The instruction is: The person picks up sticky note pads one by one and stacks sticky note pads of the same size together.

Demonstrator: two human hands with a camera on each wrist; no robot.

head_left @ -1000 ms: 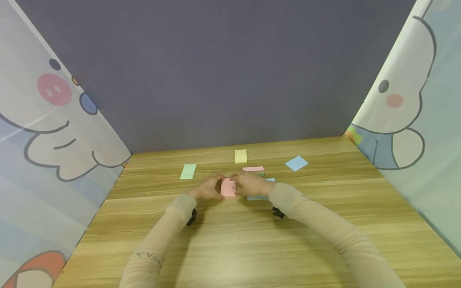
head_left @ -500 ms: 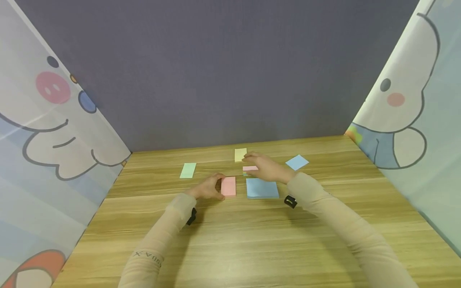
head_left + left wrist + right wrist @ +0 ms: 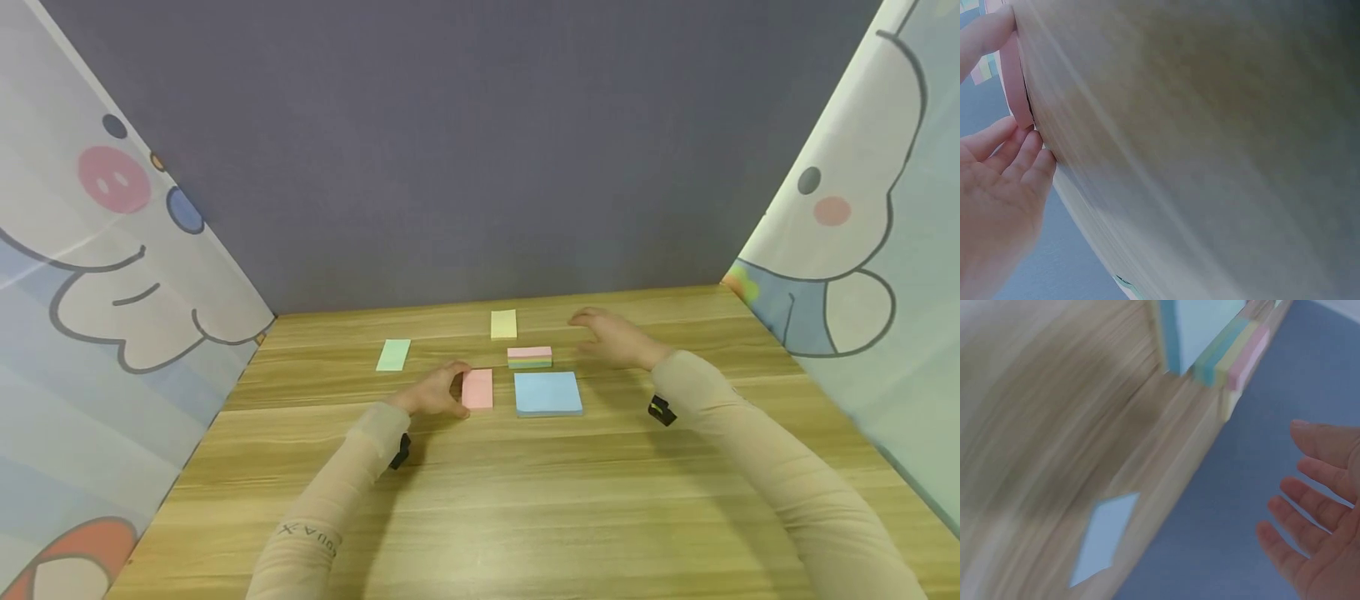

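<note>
A pink sticky note pad (image 3: 477, 389) lies on the wooden table, held at its left side between the thumb and fingers of my left hand (image 3: 435, 392). In the left wrist view, the thumb and fingertips touch two edges of the pink pad (image 3: 1015, 87). My right hand (image 3: 617, 340) hovers above the table with loosely spread fingers, holding nothing. It hides a small blue sticky note in the head view; that blue note (image 3: 1105, 537) shows in the right wrist view. Left of the right hand are a larger blue note pad (image 3: 547, 393) and a striped multicoloured pad stack (image 3: 529, 357).
A yellow sticky note pad (image 3: 504, 324) lies behind the striped stack. A pale green note (image 3: 393, 355) sits farther left. A dark grey panel (image 3: 480, 150) stands along the table's back edge, with cartoon-printed curtains (image 3: 840, 217) on both sides.
My right hand has left the pink pad and moved rightward past the striped stack, uncovering the blue pad. My left hand stays at the pink pad.
</note>
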